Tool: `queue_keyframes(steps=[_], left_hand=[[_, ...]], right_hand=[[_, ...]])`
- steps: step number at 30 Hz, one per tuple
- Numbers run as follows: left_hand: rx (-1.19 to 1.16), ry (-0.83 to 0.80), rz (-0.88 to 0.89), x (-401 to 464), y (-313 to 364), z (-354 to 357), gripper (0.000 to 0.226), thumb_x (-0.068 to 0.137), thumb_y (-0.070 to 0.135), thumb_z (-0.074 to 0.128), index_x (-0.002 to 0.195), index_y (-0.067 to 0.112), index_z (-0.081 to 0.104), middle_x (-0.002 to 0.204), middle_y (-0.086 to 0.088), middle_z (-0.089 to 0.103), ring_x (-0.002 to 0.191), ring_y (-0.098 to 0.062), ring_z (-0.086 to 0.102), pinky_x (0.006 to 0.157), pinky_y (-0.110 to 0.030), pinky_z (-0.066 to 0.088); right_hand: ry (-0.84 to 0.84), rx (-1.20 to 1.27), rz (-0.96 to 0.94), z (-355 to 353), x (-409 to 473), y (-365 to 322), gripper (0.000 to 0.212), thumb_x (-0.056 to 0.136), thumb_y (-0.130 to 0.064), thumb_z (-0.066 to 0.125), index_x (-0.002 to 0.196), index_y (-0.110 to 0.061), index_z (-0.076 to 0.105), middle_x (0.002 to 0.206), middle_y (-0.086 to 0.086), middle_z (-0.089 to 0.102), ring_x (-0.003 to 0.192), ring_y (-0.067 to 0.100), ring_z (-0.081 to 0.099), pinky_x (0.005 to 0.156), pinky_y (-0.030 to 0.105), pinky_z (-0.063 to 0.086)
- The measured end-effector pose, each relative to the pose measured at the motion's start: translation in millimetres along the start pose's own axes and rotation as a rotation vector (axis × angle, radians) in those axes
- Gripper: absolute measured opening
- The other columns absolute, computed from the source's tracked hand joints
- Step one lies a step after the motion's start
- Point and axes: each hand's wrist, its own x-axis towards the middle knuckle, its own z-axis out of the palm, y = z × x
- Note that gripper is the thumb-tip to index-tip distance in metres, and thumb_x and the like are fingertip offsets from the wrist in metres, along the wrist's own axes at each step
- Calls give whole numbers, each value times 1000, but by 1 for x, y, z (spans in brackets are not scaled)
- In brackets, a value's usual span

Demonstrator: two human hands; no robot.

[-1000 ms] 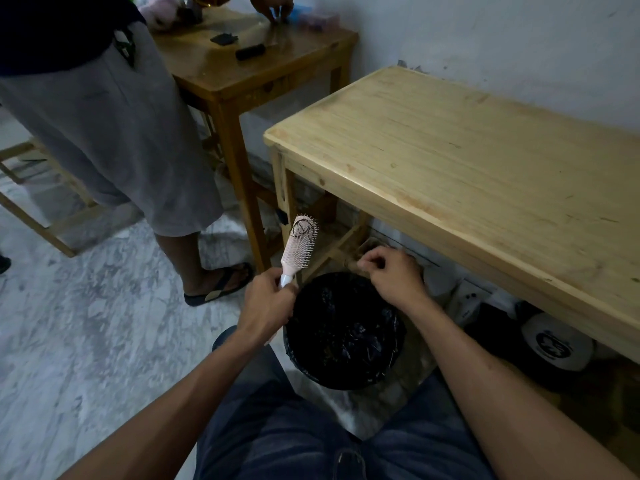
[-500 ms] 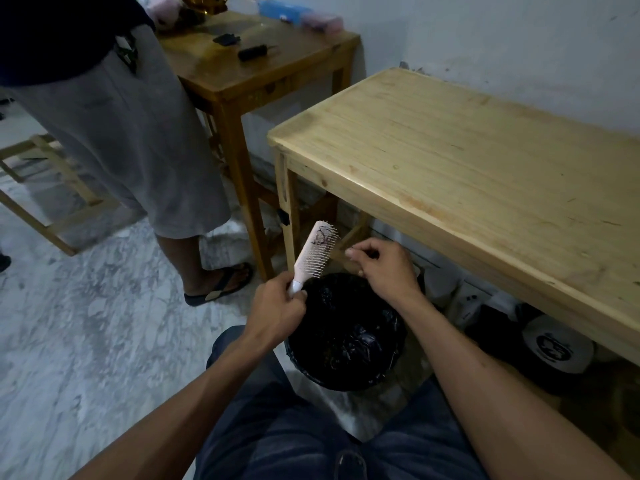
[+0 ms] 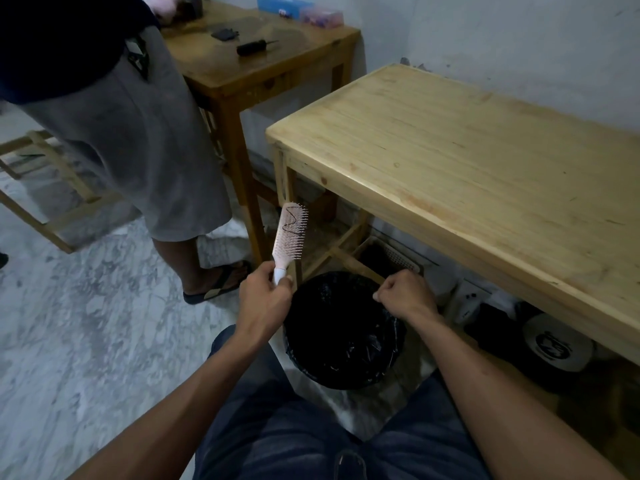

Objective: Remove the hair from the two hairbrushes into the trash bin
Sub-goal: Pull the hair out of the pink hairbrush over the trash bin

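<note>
My left hand (image 3: 265,299) grips the white handle of a pink hairbrush (image 3: 290,233) and holds it upright, just left of the bin. A few dark hair strands zigzag across its bristles. The black trash bin (image 3: 346,382), lined with a black bag, stands on the floor between my knees. My right hand (image 3: 405,294) hovers over the bin's far right rim with the fingers pinched together. No hair is visible in that hand. A second hairbrush is not clearly in view.
A light wooden table (image 3: 467,161) stands right of the bin, with a white basket (image 3: 398,261) and dark items under it. Behind is a darker table (image 3: 263,74) carrying a small black handled object (image 3: 252,47). A person (image 3: 138,140) in grey shorts stands at left.
My right hand left the brush head and dropped to the right over the bin, fingers closed. The brush swung back upright and a little left; less hair shows on it.
</note>
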Motion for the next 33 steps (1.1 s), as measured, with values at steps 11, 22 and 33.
queue_keyframes(steps=[11,22,33], left_hand=[[87,-90,96,-8,8,5,20,95,7,62,114,12,67,73,3,65,56,-10,56,46,-16,44],[126,-160,165,-12,6,11,22,95,8,62,115,13,67,77,-1,68,55,-13,57,46,-23,43],[42,26,86,-2,9,1,9,95,7,62,100,14,64,70,0,62,54,-10,52,43,-16,40]], right_hand=[[-201,7,-87,-14,-3,-32,41,89,-17,63,130,-22,63,111,2,67,89,20,68,74,38,58],[-121,640,-243,-9,-8,-48,6,95,-26,71,96,-24,77,84,-3,75,70,8,66,61,22,49],[-107,224,-25,-4,-5,-12,15,99,-23,65,101,-14,77,83,3,72,76,14,66,78,35,56]])
